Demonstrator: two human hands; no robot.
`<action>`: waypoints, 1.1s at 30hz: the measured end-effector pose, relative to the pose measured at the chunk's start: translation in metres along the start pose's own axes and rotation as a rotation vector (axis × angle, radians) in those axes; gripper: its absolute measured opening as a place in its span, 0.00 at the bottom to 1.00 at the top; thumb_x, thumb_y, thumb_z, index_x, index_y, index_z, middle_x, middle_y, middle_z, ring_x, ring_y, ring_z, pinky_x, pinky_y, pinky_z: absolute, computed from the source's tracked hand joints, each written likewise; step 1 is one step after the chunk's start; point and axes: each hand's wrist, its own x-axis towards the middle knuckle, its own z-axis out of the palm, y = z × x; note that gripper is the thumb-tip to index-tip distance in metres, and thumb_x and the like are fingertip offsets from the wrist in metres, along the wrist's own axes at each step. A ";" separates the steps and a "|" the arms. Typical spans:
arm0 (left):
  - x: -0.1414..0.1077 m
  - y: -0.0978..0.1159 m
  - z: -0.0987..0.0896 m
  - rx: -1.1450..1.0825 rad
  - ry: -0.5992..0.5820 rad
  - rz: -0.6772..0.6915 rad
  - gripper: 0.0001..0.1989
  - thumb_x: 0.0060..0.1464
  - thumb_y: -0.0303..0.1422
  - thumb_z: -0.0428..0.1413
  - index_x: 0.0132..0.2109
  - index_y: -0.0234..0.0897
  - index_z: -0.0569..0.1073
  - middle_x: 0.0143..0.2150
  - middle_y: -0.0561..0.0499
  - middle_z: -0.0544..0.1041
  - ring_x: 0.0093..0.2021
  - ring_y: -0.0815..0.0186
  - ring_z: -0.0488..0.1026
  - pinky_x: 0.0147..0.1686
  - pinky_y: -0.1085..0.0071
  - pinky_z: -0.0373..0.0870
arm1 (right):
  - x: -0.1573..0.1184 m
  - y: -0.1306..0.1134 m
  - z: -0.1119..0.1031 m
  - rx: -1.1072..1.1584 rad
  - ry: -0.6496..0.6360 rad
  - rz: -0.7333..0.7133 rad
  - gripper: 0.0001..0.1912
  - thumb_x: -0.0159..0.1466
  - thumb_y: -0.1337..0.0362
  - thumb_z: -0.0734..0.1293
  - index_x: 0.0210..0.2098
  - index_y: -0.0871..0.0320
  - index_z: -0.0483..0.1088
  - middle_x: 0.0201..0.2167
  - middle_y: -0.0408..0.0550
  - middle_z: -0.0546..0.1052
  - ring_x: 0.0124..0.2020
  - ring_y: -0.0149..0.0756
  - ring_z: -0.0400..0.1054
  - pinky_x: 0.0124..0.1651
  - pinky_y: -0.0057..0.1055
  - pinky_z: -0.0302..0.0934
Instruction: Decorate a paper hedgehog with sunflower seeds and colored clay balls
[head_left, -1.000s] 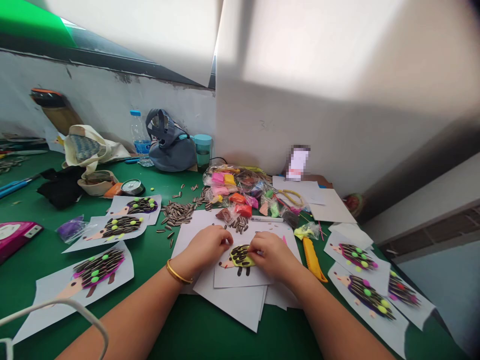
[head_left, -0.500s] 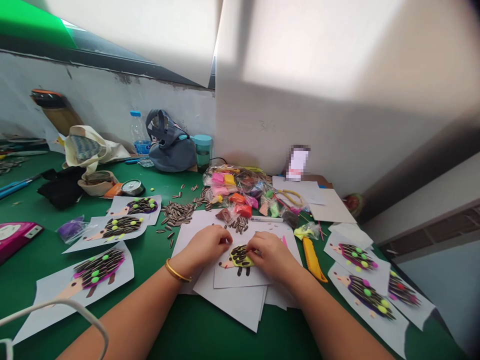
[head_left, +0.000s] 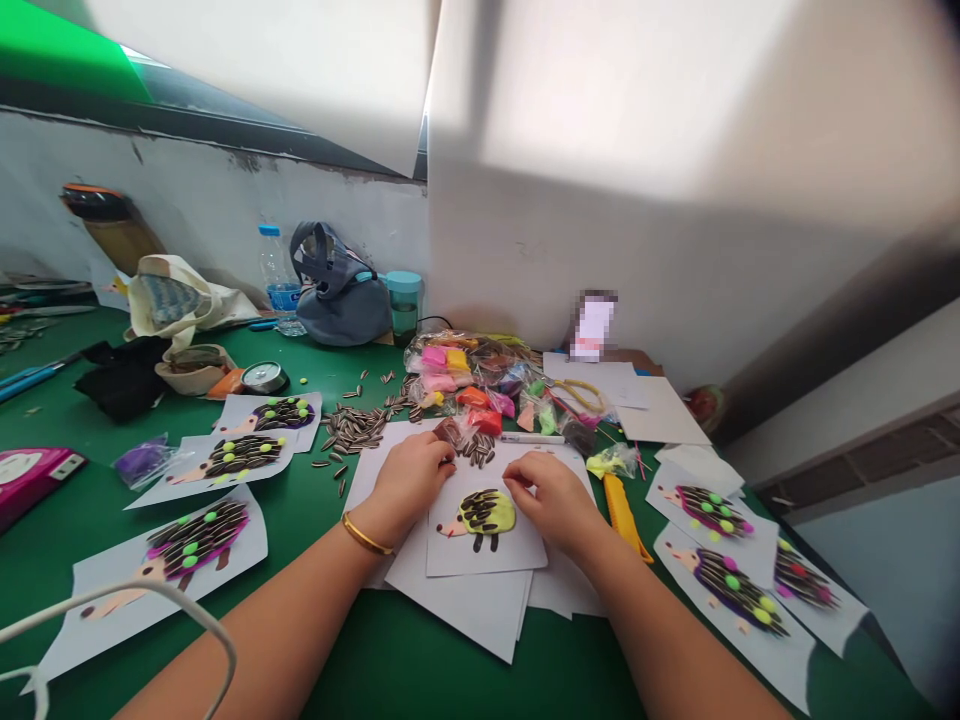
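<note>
1. Hands: apart, either side of the yellow-green hedgehog (head_left: pixel 504 514), centre of frame. Left hand (head_left: pixel 412 478), gold bangle on wrist, is at its upper left; fingertips bunched. Right hand (head_left: pixel 553 497) is at its upper right; thumb and forefinger close together. Can't tell if either pinches anything.
2. Hedgehog: on the top white sheet (head_left: pixel 454 558), snout pointing left. Dark seeds cover its left and middle; right edge bare yellow-green. Two dark legs below.
3. Small seed pile (head_left: pixel 478 450): between and beyond the hands, just below the clay packets (head_left: pixel 474 397). Bigger seed pile (head_left: pixel 355 428) left of the left hand.
4. White pen (head_left: pixel 532 438): beyond the right hand. Yellow cutter (head_left: pixel 624 515): right of it, on the green table (head_left: pixel 427 655).
5. Finished-looking hedgehog sheets: three at left (head_left: pixel 225 570), three at right (head_left: pixel 776 655).
6. Blue-grey bag (head_left: pixel 345 305), upper left of centre, beside a teal-lidded cup (head_left: pixel 405 305).
</note>
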 end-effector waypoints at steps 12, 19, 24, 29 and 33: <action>-0.002 0.008 0.004 0.225 -0.062 0.069 0.06 0.60 0.28 0.50 0.40 0.33 0.72 0.39 0.41 0.75 0.41 0.55 0.71 0.40 0.62 0.64 | 0.001 0.002 0.002 0.000 0.010 0.008 0.07 0.63 0.70 0.64 0.33 0.55 0.73 0.32 0.45 0.76 0.35 0.36 0.67 0.40 0.32 0.59; 0.001 0.011 -0.003 -0.250 0.054 -0.027 0.06 0.60 0.29 0.50 0.39 0.35 0.71 0.38 0.45 0.74 0.40 0.59 0.70 0.41 0.63 0.65 | 0.001 0.004 0.004 0.034 0.086 -0.027 0.06 0.63 0.69 0.64 0.34 0.56 0.73 0.32 0.45 0.76 0.36 0.37 0.67 0.40 0.33 0.60; -0.004 0.029 -0.015 -1.171 0.005 -0.181 0.11 0.57 0.37 0.55 0.43 0.36 0.74 0.36 0.50 0.75 0.36 0.66 0.70 0.35 0.70 0.65 | -0.001 -0.006 0.007 0.128 0.172 -0.084 0.07 0.64 0.68 0.65 0.41 0.55 0.72 0.36 0.47 0.77 0.39 0.38 0.68 0.44 0.36 0.61; -0.011 0.039 -0.016 -1.462 -0.091 -0.319 0.13 0.48 0.38 0.64 0.36 0.34 0.74 0.32 0.51 0.75 0.32 0.69 0.70 0.30 0.73 0.61 | -0.006 -0.021 0.009 0.220 0.218 -0.163 0.10 0.64 0.65 0.67 0.46 0.54 0.71 0.37 0.47 0.77 0.40 0.39 0.69 0.44 0.37 0.61; -0.013 0.039 -0.014 -1.425 -0.101 -0.318 0.13 0.47 0.38 0.65 0.34 0.34 0.75 0.31 0.53 0.74 0.30 0.72 0.66 0.31 0.75 0.61 | -0.006 -0.023 0.008 0.243 0.264 -0.185 0.06 0.66 0.66 0.66 0.42 0.53 0.73 0.36 0.47 0.78 0.40 0.39 0.70 0.45 0.37 0.62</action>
